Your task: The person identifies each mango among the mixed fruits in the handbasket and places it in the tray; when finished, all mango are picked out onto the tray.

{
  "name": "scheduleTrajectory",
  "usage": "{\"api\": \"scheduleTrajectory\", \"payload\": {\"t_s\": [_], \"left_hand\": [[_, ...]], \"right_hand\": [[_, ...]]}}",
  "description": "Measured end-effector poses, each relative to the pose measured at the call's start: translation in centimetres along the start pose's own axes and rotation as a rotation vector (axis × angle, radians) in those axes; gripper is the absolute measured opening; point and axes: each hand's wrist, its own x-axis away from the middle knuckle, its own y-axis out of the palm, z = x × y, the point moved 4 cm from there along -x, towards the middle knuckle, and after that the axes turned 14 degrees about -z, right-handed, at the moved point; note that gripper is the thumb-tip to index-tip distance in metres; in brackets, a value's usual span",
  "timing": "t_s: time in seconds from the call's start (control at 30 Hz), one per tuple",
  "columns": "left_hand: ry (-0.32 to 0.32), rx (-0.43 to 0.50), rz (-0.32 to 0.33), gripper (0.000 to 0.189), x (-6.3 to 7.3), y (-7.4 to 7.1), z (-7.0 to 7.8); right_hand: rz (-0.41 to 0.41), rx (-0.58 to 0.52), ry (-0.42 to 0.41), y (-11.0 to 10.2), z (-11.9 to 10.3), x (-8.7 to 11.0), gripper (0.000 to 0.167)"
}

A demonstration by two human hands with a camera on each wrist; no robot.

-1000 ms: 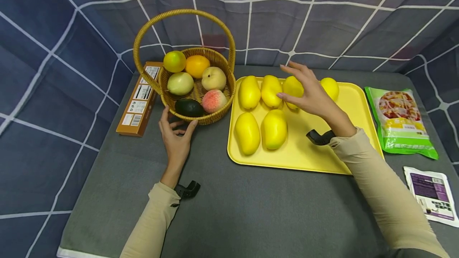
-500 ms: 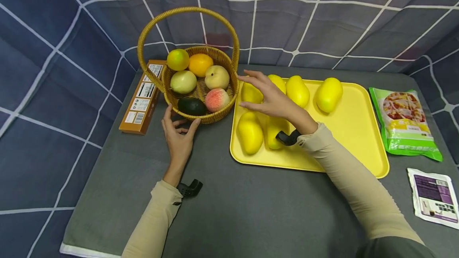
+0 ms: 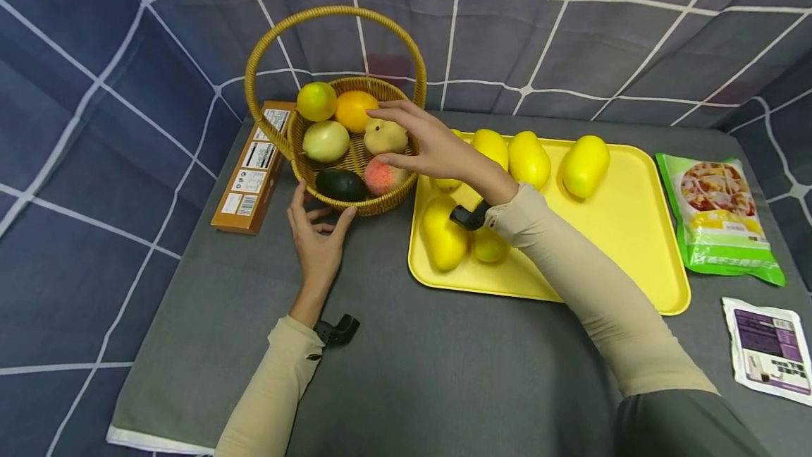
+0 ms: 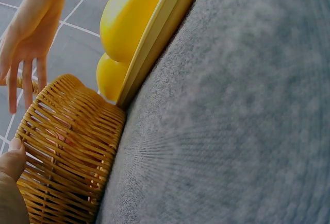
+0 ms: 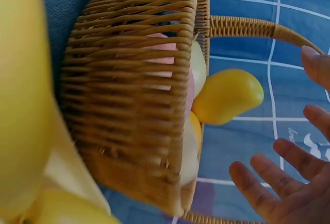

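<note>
A woven basket (image 3: 355, 209) with a tall handle holds several fruits: a dark green avocado (image 3: 340, 185), a pink peach (image 3: 382, 175), a pale yellow peach (image 3: 385, 136), an orange fruit (image 3: 352, 110), a yellow-green one (image 3: 316, 101) and a pale green one (image 3: 326, 141). My left hand (image 3: 317, 242) holds the basket's near left side, its thumb (image 4: 14, 152) at the rim in the left wrist view. Over the basket's right side, my right hand (image 3: 434, 139) is spread with nothing in it. Mangoes (image 3: 445, 235) lie on a yellow tray (image 3: 609, 245), some partly behind my right arm.
An orange-brown box (image 3: 237, 196) lies left of the basket, close to its wall. Right of the tray are a green food bag (image 3: 720, 217) and a white and purple packet (image 3: 767, 348). A checked cloth (image 3: 507, 34) hangs behind the grey tabletop (image 3: 412, 372).
My right hand has moved left from above the mangoes to over the basket, uncovering a mango at the tray's back right. The left hand has stayed at the basket's side.
</note>
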Motion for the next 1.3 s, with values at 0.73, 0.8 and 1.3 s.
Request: {"api": "scheduleTrajectory", "payload": {"t_s": [0.73,0.8,1.3], "left_hand": [[-0.038,-0.005,-0.012,0.081,-0.3,-0.2,0.0],[-0.04,-0.007,-0.011,0.081,-0.3,-0.4,0.0],[-0.009,-0.012,-0.002,0.082,-0.3,-0.5,0.0]], "right_hand": [[-0.107,0.058,0.031,0.4,-0.3,-9.6,0.073],[-0.108,0.066,0.03,0.3,-0.2,-10.4,0.075],[-0.249,-0.046,0.14,1.5,1.7,-14.1,0.074]]}}
